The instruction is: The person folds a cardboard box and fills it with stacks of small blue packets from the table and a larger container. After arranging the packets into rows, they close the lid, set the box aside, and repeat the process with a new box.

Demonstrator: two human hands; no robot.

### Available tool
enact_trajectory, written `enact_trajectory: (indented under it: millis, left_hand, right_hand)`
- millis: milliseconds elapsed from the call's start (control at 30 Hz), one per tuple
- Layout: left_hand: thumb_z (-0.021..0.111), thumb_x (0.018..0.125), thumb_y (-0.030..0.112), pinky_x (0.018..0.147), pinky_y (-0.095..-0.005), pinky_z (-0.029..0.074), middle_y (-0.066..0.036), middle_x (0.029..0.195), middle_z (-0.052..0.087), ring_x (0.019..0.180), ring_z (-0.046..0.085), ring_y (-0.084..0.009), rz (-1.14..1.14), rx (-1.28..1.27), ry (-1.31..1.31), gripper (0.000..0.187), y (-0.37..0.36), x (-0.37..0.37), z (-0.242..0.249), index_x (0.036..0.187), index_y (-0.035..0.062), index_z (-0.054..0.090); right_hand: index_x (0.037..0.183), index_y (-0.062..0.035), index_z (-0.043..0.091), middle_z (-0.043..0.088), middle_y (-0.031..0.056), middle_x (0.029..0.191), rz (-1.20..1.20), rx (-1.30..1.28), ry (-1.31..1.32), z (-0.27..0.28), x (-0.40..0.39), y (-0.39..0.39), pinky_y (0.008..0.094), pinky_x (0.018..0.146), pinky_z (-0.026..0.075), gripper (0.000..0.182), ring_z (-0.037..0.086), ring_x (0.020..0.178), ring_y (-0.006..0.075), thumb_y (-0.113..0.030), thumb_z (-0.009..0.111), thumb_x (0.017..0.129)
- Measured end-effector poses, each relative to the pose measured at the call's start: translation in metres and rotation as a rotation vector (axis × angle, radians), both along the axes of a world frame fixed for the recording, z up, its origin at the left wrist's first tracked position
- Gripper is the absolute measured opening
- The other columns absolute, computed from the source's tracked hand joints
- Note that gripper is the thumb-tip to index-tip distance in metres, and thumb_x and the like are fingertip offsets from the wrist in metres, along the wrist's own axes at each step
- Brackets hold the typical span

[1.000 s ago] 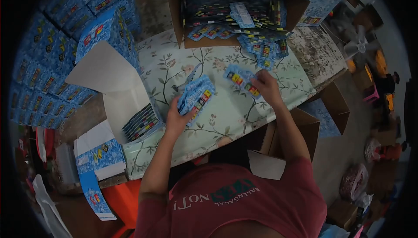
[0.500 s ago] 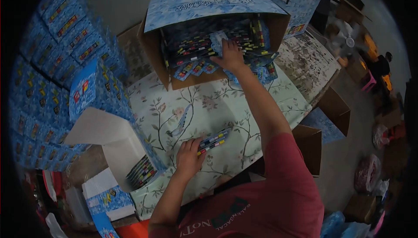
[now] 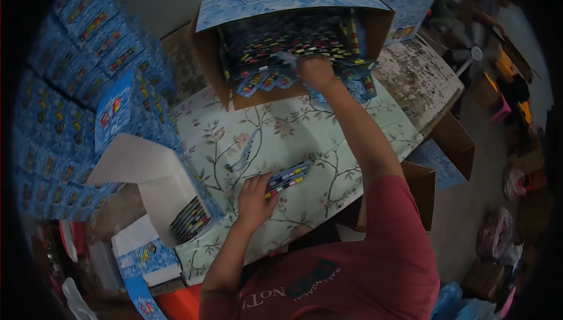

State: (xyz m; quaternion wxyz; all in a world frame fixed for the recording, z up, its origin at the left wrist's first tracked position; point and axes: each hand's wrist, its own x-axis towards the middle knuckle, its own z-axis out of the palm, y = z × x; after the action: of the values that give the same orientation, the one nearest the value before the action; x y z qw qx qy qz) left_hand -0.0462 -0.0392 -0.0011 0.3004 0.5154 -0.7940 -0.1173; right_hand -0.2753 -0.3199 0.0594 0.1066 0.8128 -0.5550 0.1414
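Note:
My left hand (image 3: 255, 204) is closed around one end of a small stack of thin packets (image 3: 292, 177) with blue faces and coloured edges, held on the tablecloth. Inside the mouth of a large carton (image 3: 210, 74), my right hand (image 3: 316, 74) has its fingers curled on a pale blue packet (image 3: 285, 58); its fingertips are partly hidden. Rows of similar packets (image 3: 287, 38) fill the carton behind it, and several loose ones (image 3: 267, 80) lie at its front edge. At the left, an open white-lined box (image 3: 158, 203) lies tilted with a row of packets (image 3: 190, 220) inside.
A floral tablecloth (image 3: 316, 138) covers the table. Printed blue boxes (image 3: 88, 85) are piled high on the left. A flattened box (image 3: 149, 255) lies at the front left corner. Open cartons (image 3: 446, 150) stand right of the table, near a fan (image 3: 476, 54) and another person (image 3: 484, 15).
My right hand has shifted slightly down and right at the carton's mouth, its fingers now more curled with the pale packet. My left hand keeps its stack in nearly the same place.

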Motion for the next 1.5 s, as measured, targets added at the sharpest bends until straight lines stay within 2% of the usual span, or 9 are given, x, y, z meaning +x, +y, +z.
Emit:
enact_trajectory:
  millis: [167, 333, 400, 467, 500, 700, 1067, 1400, 1500]
  left_hand:
    - [0.075, 0.067, 0.019, 0.089, -0.0419, 0.043, -0.017, 0.122, 0.048, 0.105, 0.050, -0.0335, 0.092, -0.188, -0.104, 0.061, 0.004, -0.001, 0.010, 0.121, 0.0044, 0.051]
    - [0.077, 0.066, 0.025, 0.086, -0.0420, 0.045, -0.017, 0.117, 0.052, 0.103, 0.053, -0.0328, 0.161, -0.324, -0.209, 0.064, -0.008, -0.004, 0.014, 0.122, 0.0058, 0.051]
    - [0.079, 0.064, 0.026, 0.079, -0.0399, 0.048, -0.014, 0.105, 0.058, 0.093, 0.057, -0.0311, -0.014, 0.153, -0.007, 0.062, -0.010, 0.002, 0.003, 0.118, 0.0074, 0.054]
    - [0.079, 0.064, 0.026, 0.077, -0.0392, 0.049, -0.013, 0.100, 0.059, 0.090, 0.058, -0.0306, -0.015, 0.113, -0.002, 0.060, -0.013, 0.001, 0.003, 0.116, 0.0079, 0.055]
    - [0.079, 0.063, 0.026, 0.074, -0.0385, 0.050, -0.012, 0.095, 0.060, 0.086, 0.059, -0.0301, -0.012, 0.077, 0.003, 0.058, -0.014, 0.001, 0.003, 0.114, 0.0084, 0.056]
    - [0.079, 0.063, 0.025, 0.075, -0.0386, 0.049, -0.011, 0.095, 0.059, 0.087, 0.058, -0.0297, 0.007, 0.078, 0.021, 0.057, -0.015, -0.002, 0.005, 0.113, 0.0086, 0.057]
    - [0.079, 0.063, 0.026, 0.077, -0.0386, 0.049, -0.011, 0.100, 0.060, 0.089, 0.059, -0.0299, 0.014, 0.155, 0.046, 0.056, -0.015, -0.001, 0.007, 0.112, 0.0087, 0.058]
    - [0.079, 0.064, 0.023, 0.073, -0.0375, 0.051, -0.012, 0.094, 0.063, 0.084, 0.062, -0.0306, -0.034, 0.155, 0.070, 0.049, -0.016, 0.005, 0.006, 0.106, 0.0069, 0.060]
    - [0.078, 0.064, 0.026, 0.070, -0.0375, 0.051, -0.010, 0.092, 0.063, 0.081, 0.062, -0.0293, -0.057, 0.068, 0.074, 0.050, -0.017, 0.006, 0.000, 0.107, 0.0080, 0.059]
  right_hand:
    - [0.086, -0.0069, 0.064, 0.064, 0.0130, 0.086, 0.534, -0.067, -0.379, -0.016, 0.020, 0.091, 0.0416, 0.068, 0.048, 0.010, 0.061, 0.079, 0.0316, -0.012, 0.059, 0.080]
    - [0.099, -0.0051, 0.065, 0.065, 0.0145, 0.091, 0.692, 0.996, -0.352, -0.004, 0.020, 0.157, 0.0341, 0.075, 0.048, 0.025, 0.063, 0.080, 0.0248, -0.027, 0.061, 0.087]
    - [0.105, -0.0024, 0.063, 0.065, 0.0151, 0.093, 0.433, 0.604, -0.639, -0.003, -0.006, 0.118, 0.0336, 0.077, 0.048, 0.030, 0.064, 0.079, 0.0236, -0.027, 0.063, 0.087]
    - [0.107, 0.0013, 0.061, 0.064, 0.0174, 0.097, 0.010, -0.067, -0.820, 0.013, -0.036, 0.067, 0.0369, 0.079, 0.048, 0.032, 0.063, 0.082, 0.0285, -0.021, 0.065, 0.085]
    - [0.117, 0.0042, 0.052, 0.061, 0.0181, 0.102, -0.087, -0.379, -0.630, 0.021, -0.064, 0.033, 0.0410, 0.083, 0.047, 0.046, 0.059, 0.095, 0.0326, -0.024, 0.067, 0.083]
    - [0.127, 0.0033, 0.034, 0.052, 0.0235, 0.111, -0.586, -0.224, -0.376, 0.036, -0.098, -0.056, 0.0451, 0.083, 0.048, 0.087, 0.051, 0.103, 0.0415, -0.044, 0.076, 0.068]
    - [0.120, -0.0034, 0.041, 0.064, 0.0183, 0.098, -0.694, -0.157, -0.298, 0.016, -0.114, -0.109, 0.0465, 0.069, 0.053, 0.064, 0.064, 0.087, 0.0354, -0.043, 0.065, 0.076]
    - [0.115, -0.0065, 0.042, 0.065, 0.0214, 0.086, -0.651, -0.279, -0.461, 0.070, -0.119, 0.001, 0.0480, 0.066, 0.050, 0.048, 0.063, 0.082, 0.0414, -0.036, 0.062, 0.083]
    - [0.114, -0.0037, 0.045, 0.066, 0.0200, 0.090, -0.388, -0.298, -0.510, 0.085, -0.133, 0.046, 0.0423, 0.066, 0.051, 0.045, 0.065, 0.083, 0.0364, -0.030, 0.065, 0.084]
